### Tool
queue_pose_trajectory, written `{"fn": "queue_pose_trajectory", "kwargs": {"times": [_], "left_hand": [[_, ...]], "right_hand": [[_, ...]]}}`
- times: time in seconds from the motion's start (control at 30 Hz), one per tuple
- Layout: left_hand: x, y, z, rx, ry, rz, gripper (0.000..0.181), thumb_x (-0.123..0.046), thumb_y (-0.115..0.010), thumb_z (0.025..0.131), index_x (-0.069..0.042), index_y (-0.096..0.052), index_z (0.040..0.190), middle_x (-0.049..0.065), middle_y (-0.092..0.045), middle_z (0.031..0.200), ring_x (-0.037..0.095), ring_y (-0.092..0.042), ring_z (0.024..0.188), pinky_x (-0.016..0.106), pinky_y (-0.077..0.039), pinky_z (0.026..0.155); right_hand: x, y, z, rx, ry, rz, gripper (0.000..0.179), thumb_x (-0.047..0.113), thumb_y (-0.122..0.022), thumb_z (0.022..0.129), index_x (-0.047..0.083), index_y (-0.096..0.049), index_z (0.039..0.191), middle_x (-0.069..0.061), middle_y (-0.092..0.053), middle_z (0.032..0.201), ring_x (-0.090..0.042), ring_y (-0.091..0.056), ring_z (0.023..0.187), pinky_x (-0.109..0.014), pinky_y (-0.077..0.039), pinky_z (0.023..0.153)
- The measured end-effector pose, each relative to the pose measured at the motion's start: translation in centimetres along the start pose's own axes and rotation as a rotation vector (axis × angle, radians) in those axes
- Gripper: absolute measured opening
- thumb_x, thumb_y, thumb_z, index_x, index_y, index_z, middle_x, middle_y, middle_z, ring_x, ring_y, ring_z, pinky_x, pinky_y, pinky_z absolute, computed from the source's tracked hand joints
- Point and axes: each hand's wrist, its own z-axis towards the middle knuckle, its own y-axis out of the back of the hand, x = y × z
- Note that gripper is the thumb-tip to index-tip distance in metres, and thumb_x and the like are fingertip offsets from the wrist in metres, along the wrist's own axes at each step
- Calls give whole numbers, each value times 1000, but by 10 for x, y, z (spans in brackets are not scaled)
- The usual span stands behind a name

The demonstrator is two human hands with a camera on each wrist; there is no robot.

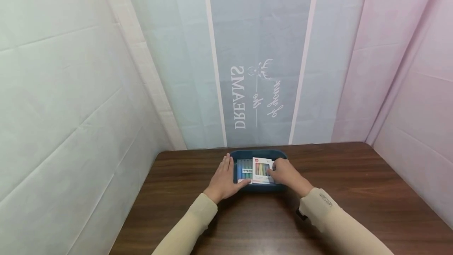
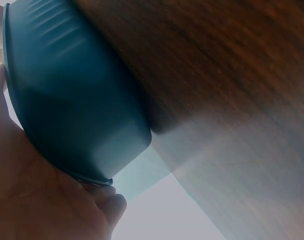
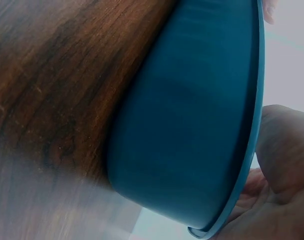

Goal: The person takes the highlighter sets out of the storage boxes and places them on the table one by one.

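Apparently right fingers (image 1: 279, 164) pinching red-labelled box (image 1: 261, 179), left fingers (image 1: 225, 164) straight against bin (image 1: 260, 188), "DREAMS" backdrop (image 1: 262, 23)

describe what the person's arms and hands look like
The left sleeve and right sleeve are long and beige, reaching the wrists. Dark lettering, too small to read surely, marks the right cuff; a small black item shows beneath it. Left hand and right hand wear no gloves.

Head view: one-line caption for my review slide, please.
Left grip touching a blue basket on a brown table, right grip holding a white box.
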Motion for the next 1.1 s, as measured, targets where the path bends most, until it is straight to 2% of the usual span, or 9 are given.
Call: {"fn": "queue_pose_trajectory", "kwargs": {"times": [0.37, 0.6, 1.1], "left_hand": [[2, 3, 3, 16, 14, -11, 116, -86, -40, 84, -2, -16, 160, 14, -5, 168, 30, -13, 154, 45, -23, 121], [1, 3, 4, 23, 23, -9, 117, -89, -38, 82, -3, -17, 160, 14, -6, 168, 30, -15, 154, 45, -24, 121], [0, -1, 0, 3, 14, 3, 116, -89, -37, 82, -4, -20, 159, 14, -7, 168, 30, -16, 153, 45, -26, 120]], "right_hand": [[4, -1, 7, 10, -43, -6, 32, 26, -71, 94, -5, -70, 102, -7, -60, 72, -19, -57, 62, -28, -47, 53], [4, -3, 12, 18, -48, -37, 26, 25, -71, 94, -1, -71, 88, -6, -60, 64, -18, -57, 57, -28, -46, 52], [0, -7, 14, 22, -62, -45, 27, 22, -67, 96, -4, -70, 89, -7, -60, 66, -19, -58, 59, -28, -47, 53]]}}
